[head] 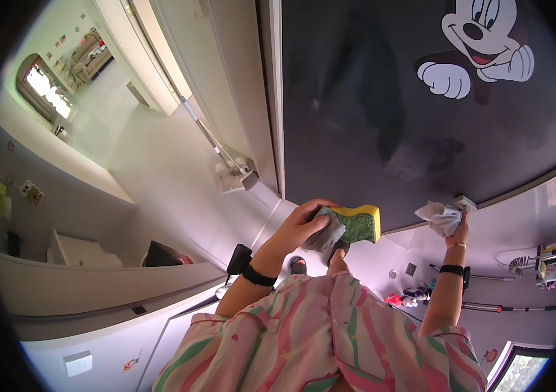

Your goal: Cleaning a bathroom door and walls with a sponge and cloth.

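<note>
My left hand (311, 223) holds a yellow and green scouring sponge (360, 224) together with a crumpled grey cloth (326, 234), in front of my legs. The sponge's green scouring side faces up towards me. Further right, my right hand (458, 231) is stretched out, with a crumpled whitish cloth or wipe (440, 218) in its fingers. That hand is beside a small light-coloured fitting (465, 202) at the edge of a large dark glossy panel (356, 142). A cartoon mouse decal (484, 49) is on the panel, which shows hazy smears or reflections.
A broom (204, 130) and a dustpan (232, 176) stand near the panel's left frame. Cleaning bottles (405, 297) are on the floor at the lower right, near long-handled tools (508, 308) and a wall rack (555, 262). A white cabinet (79, 247) is at the left.
</note>
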Demonstrator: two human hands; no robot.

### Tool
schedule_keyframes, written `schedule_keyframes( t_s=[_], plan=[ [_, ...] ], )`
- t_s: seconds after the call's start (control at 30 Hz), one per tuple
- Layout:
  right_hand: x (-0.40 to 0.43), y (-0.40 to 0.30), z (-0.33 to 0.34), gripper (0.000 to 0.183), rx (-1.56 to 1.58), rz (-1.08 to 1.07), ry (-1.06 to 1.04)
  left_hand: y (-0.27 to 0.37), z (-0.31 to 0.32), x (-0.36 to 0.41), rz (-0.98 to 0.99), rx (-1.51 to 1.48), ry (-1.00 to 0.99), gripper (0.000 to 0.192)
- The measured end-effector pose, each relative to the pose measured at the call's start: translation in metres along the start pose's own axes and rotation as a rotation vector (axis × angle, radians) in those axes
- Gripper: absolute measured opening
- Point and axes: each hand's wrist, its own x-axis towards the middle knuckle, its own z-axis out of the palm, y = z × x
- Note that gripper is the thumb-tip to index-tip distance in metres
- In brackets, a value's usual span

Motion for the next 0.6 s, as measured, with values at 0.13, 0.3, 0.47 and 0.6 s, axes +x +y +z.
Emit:
schedule_keyframes(
  t_s=[0.13, 0.3, 0.47, 0.6],
  plan=[
    [-0.009, -0.004, 0.006, 0.056, -0.015, 0.052, 0.086, -0.002, 0.000, 0.014, 0.022, 0.006, -0.025, 0.028],
    [-0.074, 0.000, 0.054, 0.069, 0.051, 0.283, -0.299, -0.004, 0.000, 0.031, 0.050, 0.036, 0.011, 0.026],
    [-0.122, 0.002, 0.162, 0.033, 0.033, 0.236, -0.423, 0.002, 0.001, 0.040, 0.020, -0.050, 0.123, 0.028],
    [-0.155, -0.025, 0.225, 0.020, 0.192, 0.231, -0.685, 0.009, 0.015, 0.050, -0.084, -0.071, 0.081, 0.030]
  ],
)
